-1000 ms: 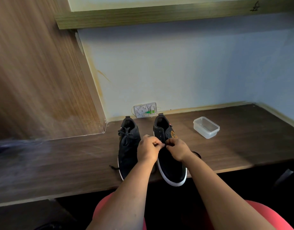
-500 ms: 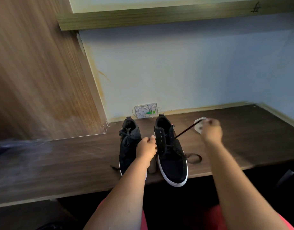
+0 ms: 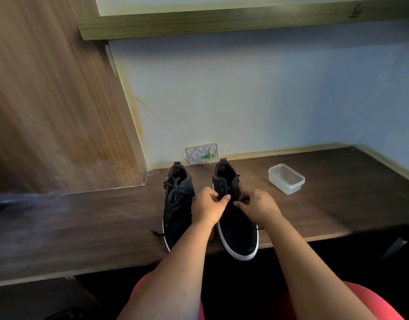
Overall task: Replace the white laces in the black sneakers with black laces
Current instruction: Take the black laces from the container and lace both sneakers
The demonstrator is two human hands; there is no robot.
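Sneakers stand side by side on the dark desk [image 3: 83, 218], the right sneaker [image 3: 239, 232] under both hands, left hand [image 3: 208, 207] and right hand [image 3: 259, 205] each pinching its black lace [image 3: 245, 199], the right back from its far-right pull.

- My dark wooden desk [image 3: 83, 227] runs wall to wall in front of me.
- A clear plastic container [image 3: 286, 179] sits on it to my right, lidless and upright.
- A white wall socket plate [image 3: 202, 153], with something green on it, sits low on the pale blue wall [image 3: 256, 93].
- A wood-grain panel [image 3: 49, 100] rises on my left.
- A wooden shelf edge [image 3: 222, 19] runs overhead.
- My lap is in pink cloth [image 3: 369, 303].
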